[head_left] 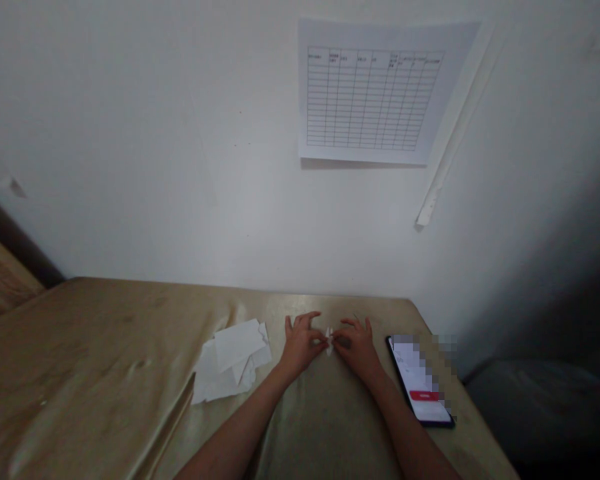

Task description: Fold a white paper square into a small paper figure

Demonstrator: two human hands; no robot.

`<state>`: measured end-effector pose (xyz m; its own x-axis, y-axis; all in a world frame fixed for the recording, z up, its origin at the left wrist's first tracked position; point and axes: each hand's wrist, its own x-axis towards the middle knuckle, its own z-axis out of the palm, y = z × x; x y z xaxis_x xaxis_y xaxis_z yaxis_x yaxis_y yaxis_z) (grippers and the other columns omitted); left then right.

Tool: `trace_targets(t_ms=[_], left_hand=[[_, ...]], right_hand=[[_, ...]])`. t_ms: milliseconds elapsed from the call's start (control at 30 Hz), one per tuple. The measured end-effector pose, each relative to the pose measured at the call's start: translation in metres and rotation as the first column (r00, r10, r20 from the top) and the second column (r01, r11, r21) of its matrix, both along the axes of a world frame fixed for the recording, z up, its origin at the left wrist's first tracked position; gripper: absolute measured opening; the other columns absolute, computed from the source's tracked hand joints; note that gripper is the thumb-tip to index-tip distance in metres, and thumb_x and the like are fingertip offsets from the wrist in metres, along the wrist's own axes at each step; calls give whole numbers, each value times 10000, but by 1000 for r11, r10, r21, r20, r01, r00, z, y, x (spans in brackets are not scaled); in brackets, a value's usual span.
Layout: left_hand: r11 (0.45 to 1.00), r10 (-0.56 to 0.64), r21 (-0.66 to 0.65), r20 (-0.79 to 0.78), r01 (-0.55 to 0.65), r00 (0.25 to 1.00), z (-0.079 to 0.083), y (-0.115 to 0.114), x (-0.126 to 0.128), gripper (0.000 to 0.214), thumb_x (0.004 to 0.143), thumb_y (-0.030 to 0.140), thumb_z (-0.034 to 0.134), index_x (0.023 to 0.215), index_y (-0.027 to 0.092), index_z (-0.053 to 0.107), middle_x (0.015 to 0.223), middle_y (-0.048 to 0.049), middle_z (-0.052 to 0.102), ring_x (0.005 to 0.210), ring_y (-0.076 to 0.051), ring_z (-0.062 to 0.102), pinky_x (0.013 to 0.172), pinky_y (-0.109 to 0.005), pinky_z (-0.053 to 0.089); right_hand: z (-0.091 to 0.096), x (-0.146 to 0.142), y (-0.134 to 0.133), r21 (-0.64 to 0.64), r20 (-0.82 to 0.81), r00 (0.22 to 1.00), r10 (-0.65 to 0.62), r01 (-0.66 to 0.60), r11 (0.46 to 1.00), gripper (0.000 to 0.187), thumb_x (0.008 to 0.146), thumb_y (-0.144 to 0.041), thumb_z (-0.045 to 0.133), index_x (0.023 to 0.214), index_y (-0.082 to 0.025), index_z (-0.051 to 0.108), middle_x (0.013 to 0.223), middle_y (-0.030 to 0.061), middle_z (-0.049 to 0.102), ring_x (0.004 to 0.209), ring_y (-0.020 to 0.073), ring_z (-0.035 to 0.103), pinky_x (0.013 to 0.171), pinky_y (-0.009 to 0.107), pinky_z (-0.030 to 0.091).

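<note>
Between my two hands is a small folded piece of white paper, held just above or on the cloth-covered table. My left hand pinches its left side between thumb and index finger, the other fingers raised. From the right, my right hand pinches the opposite side in the same way, with its remaining fingers lifted. The fingertips partly cover the paper, so its exact folds cannot be made out. Left of my left hand lies a loose pile of white paper sheets, some with torn edges.
A phone with its screen lit lies right of my right forearm. The tan table cover has wrinkles and a long fold at the left. Behind the table rises a white wall bearing a printed table sheet and a narrow strip.
</note>
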<state>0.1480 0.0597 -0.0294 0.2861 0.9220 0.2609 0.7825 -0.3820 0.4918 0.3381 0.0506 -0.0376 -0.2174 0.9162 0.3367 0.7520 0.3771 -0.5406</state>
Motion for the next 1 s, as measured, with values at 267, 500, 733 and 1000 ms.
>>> trace_targets(t_ms=[267,500,733,1000], left_hand=[[999,18,30,27,-18,999,-5,2,-1,155,741,317,818,877,378,775,1455,-6,506,1349,-286,429,1152,-687,50],[1000,-3,23,10,3,1000,1,0,-1,94,764,268,791,823,341,783,1457,-20,510,1350,-294,430,1145,-699,69],[995,-45,88,-25,47,999,4,-3,-3,92,772,251,778,824,326,787,1469,-38,499,1354,-314,427,1141,-725,72],[984,-69,160,-91,83,993,3,-2,-4,107,765,256,784,841,332,780,1480,-37,486,1343,-313,435,1136,-738,70]], right_hand=[[6,2,-4,37,48,997,56,-58,998,189,856,-184,602,897,-312,735,987,-15,767,1259,243,545,1175,628,-45],[8,1,-6,89,132,986,102,-114,990,223,872,-132,586,924,-293,731,977,-4,771,1262,238,554,1185,628,-56],[6,1,-5,113,165,981,102,-121,986,216,879,-138,604,938,-297,737,964,-7,773,1268,237,552,1193,627,-40],[6,3,-3,127,237,964,118,-151,980,226,897,-172,598,897,-342,748,1017,-20,767,1276,243,541,1174,658,-66]])
